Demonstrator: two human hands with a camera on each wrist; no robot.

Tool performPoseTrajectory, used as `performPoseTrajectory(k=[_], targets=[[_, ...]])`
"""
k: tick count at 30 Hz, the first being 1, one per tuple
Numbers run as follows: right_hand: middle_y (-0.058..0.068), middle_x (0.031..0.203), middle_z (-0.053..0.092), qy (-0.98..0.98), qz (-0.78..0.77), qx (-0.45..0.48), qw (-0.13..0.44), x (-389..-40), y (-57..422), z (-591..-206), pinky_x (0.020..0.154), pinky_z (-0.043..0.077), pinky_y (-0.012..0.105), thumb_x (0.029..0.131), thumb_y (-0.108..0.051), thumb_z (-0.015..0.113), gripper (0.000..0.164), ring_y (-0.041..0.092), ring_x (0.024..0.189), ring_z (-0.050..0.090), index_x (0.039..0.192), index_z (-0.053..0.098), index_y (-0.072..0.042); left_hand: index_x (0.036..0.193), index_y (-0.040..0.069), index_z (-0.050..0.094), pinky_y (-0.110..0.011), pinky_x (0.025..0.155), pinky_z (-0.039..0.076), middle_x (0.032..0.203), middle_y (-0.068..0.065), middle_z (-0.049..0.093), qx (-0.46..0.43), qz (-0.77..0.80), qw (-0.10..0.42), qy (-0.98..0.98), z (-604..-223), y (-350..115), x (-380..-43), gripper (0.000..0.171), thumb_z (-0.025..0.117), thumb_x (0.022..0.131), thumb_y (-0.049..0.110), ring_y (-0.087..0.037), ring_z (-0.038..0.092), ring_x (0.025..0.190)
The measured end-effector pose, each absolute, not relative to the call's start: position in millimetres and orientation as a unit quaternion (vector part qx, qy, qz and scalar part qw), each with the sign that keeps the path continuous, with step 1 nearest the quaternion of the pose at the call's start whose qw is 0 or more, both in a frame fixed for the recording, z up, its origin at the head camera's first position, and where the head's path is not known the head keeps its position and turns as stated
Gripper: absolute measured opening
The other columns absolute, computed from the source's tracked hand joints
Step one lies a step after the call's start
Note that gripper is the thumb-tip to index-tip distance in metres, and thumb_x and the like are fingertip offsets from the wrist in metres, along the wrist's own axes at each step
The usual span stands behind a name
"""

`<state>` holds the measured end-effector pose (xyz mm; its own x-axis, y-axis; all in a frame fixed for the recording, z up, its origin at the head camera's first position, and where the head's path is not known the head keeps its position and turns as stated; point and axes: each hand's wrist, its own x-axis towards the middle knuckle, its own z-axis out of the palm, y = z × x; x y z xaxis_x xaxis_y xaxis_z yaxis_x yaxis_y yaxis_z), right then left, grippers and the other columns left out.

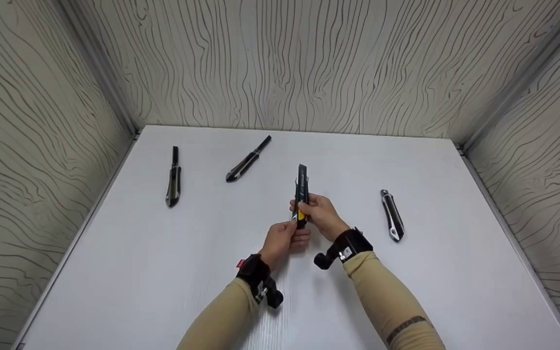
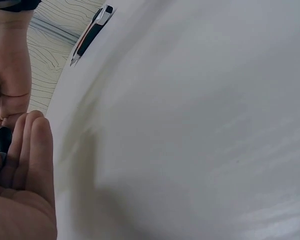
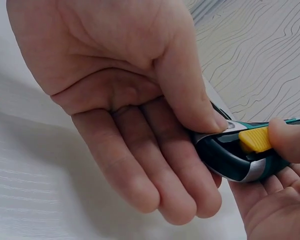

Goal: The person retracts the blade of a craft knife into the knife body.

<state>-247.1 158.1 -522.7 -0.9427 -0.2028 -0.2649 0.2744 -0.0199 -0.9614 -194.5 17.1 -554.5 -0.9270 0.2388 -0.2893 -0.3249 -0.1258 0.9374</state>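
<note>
A black utility knife (image 1: 302,187) with a yellow slider (image 3: 255,140) is held in both hands over the middle of the white table, its dark blade pointing away toward the back wall. My right hand (image 1: 323,215) grips the handle from the right, its thumb against the slider. At the near end, my left hand (image 1: 280,239) pinches the handle's butt; the other fingers extend beside it. The right wrist view shows silver and teal trim on the handle (image 3: 225,159). Only the knife's butt end (image 2: 2,137) shows at the left wrist view's edge.
Three more utility knives lie on the white table (image 1: 187,282): one at far left (image 1: 174,182) and one at back centre (image 1: 243,166), blades out, and one right of the hands (image 1: 393,216). Patterned panels (image 1: 280,63) wall the table at the back and sides.
</note>
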Motion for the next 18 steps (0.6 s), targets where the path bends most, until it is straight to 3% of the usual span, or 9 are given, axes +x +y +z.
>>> performPoseTrajectory(k=[10,18], targets=[[0.024,0.135,0.057,0.682,-0.710,0.020,0.172,-245.7,159.7,-522.6,0.106,0.046,0.037,0.099,-0.004,0.050,0.039,0.021,0.116,0.063,0.137,0.045,0.008,0.125,-0.008,0.058,-0.032,0.087,0.059,0.106,-0.016,0.073,-0.030,0.750,0.188,0.634,-556.3,17.9,-194.9,0.041,0.038,0.106,0.023,-0.021,0.073,0.095],[0.023,0.132,0.059,0.691,-0.702,0.018,0.171,-245.9,160.2,-521.8,0.104,0.048,0.036,0.098,-0.002,0.051,0.041,0.017,0.109,0.065,0.137,0.045,0.010,0.122,-0.006,0.060,-0.031,0.086,0.059,0.104,-0.014,0.073,-0.039,0.753,0.189,0.629,-555.6,19.2,-195.8,0.039,0.039,0.106,0.023,-0.018,0.073,0.092]])
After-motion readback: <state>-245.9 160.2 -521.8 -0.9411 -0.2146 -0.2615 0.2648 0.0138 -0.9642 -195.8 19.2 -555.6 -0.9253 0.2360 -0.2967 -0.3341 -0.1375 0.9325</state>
